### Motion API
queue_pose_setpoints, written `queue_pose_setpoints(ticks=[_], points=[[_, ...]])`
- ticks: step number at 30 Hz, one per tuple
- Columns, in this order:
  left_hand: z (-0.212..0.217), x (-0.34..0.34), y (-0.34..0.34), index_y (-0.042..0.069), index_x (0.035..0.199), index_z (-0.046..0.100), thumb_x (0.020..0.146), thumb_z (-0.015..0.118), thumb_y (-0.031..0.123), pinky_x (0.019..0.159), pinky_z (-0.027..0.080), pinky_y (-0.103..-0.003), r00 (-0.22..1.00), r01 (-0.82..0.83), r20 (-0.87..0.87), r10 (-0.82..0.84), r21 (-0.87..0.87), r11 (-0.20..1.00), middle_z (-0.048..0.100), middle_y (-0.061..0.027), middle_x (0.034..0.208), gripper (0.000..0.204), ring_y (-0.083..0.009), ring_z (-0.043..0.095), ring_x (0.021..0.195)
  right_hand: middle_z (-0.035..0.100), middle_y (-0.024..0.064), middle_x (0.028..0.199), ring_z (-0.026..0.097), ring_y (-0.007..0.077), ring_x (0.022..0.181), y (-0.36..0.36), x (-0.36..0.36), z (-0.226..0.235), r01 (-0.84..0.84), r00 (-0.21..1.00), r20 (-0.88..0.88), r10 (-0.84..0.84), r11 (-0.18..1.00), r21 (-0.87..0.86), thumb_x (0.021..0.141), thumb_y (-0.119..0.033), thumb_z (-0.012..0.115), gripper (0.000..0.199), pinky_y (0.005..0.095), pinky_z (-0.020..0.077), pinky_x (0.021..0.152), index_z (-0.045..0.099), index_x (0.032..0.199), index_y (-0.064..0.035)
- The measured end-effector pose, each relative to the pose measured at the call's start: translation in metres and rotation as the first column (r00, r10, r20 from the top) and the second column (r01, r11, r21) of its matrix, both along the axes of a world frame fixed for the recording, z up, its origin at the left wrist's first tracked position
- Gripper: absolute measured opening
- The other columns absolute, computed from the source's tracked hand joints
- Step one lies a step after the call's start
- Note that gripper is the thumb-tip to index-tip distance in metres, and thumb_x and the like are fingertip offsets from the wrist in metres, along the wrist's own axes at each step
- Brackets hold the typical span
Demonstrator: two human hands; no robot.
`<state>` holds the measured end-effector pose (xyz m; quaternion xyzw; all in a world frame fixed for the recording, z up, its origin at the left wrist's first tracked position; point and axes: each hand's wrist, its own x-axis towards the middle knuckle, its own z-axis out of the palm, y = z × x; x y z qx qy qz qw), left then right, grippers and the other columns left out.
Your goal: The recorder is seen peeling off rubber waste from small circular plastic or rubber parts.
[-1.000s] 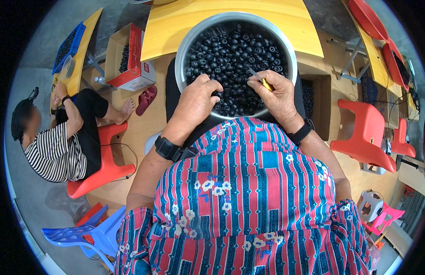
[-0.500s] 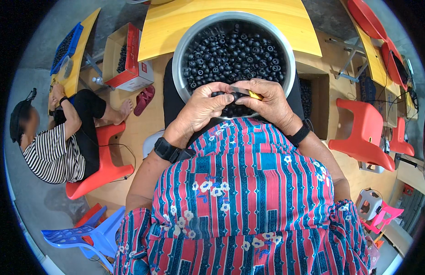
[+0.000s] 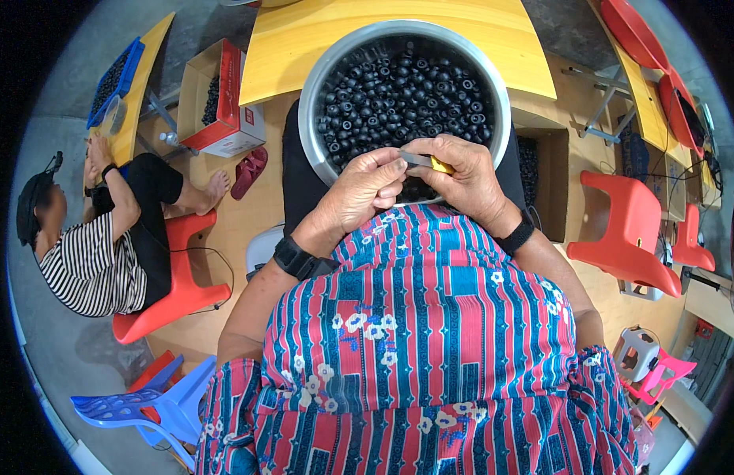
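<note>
Both the left hand point(image 3: 359, 186) and the right hand point(image 3: 466, 174) now meet at the fingertips above the near part of the steel basin point(image 3: 307, 119), whereas a second ago they were apart, each over its own side of the heap. Half a second ago a dark piece showed between them; now it is hidden, and the blade of the small knife point(image 3: 417, 159) lies across the gap, its tip right at the left fingertips. That suggests the blade work is being done up at the fingers, away from the black pieces point(image 3: 390, 95) that fill the basin from its far rim to the near one. The left thumb and forefinger are drawn into a narrow pinch, with the other fingers curled beneath; whether a piece sits in that pinch I cannot tell. The right fingers are closed around the knife's yellow handle, thumb below and forefinger above, with the blade pointing left. Both forearms angle inward from the lower edge, wrists bent toward each other, a black band point(image 3: 294, 257) on the left one. Beyond the hands, the basin overlaps the near edge of the yellow table point(image 3: 272, 63).
</note>
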<state>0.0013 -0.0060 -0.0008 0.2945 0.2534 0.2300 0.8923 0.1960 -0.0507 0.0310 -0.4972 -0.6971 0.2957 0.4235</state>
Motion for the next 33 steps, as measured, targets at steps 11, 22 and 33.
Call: queue_pose_setpoints(ticks=[11,22,33], points=[[-0.0002,0.0011,0.0004,0.004,0.11,0.057,0.098,0.056,0.017,0.047,0.028,-0.015,1.0,-0.015,-0.002,0.015,0.062,0.998,0.044,0.0061,0.076,0.018,-0.0007,0.035,0.059,0.069,0.0118,0.091,0.067,0.028,0.083,0.0006,0.0004,-0.0021,-0.022,1.0,0.006,0.022,1.0,0.007,0.077,-0.009,0.073,0.027,0.0333,0.052,0.074,0.068,0.104,-0.0076],[-0.0025,-0.0002,0.0027,0.006,0.104,0.056,0.099,0.055,0.021,0.047,0.032,-0.014,0.975,-0.077,0.2,0.096,-0.101,0.992,0.052,0.0003,0.088,0.016,-0.0018,0.041,0.061,0.063,0.0154,0.082,0.062,0.0291,0.075,-0.001,0.0084,-0.0033,0.001,0.997,-0.078,-0.007,0.998,-0.067,0.088,-0.023,0.064,0.023,0.0349,0.0486,0.07,0.064,0.093,-0.0001],[0.0004,-0.0012,0.0012,0.006,0.107,0.054,0.1,0.052,0.019,0.05,0.033,-0.015,0.978,-0.059,0.192,0.077,-0.097,0.994,0.052,0.0013,0.087,0.015,-0.0019,0.04,0.061,0.06,0.0108,0.076,0.061,0.0315,0.071,-0.0018,0.0059,0.0026,-0.05,0.978,0.203,0.041,0.998,0.043,0.084,-0.03,0.067,0.024,0.0393,0.0482,0.062,0.065,0.088,-0.006]])
